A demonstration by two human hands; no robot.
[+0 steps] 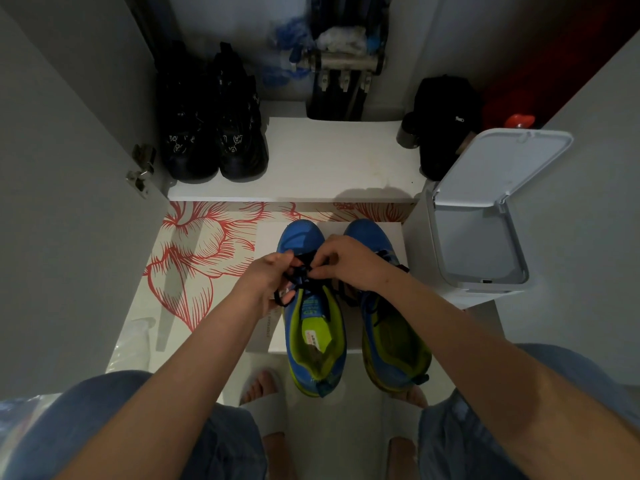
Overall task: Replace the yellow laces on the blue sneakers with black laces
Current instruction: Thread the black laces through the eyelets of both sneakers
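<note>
Both hands, left (265, 278) and right (346, 259), pinch the black lace (304, 271) over the left blue sneaker (313, 327)

Bare forearms (194, 368), faded blue denim (457, 445) over both knees, white open-toed slides (266, 410) on the feet.

The blue sneakers (301, 237) have matt, cloth-like uppers and a soft yellow-green fabric lining. The black lace (304, 263) is a matt woven cord. Under the sneakers, the white box (268, 237) looks like matt card. To the left, the floral mat (194, 258) is smooth with a faint sheen. On the right, the white bin (485, 216) is smooth plastic, softly glossy. The far shelf (329, 157) is smooth, matt white, and the black shoes (214, 133) on it have shiny toes. The door hinge (142, 169) at left and the far pipe fitting (341, 62) are dull bare metal. The shorts (485, 445) are denim.
</note>
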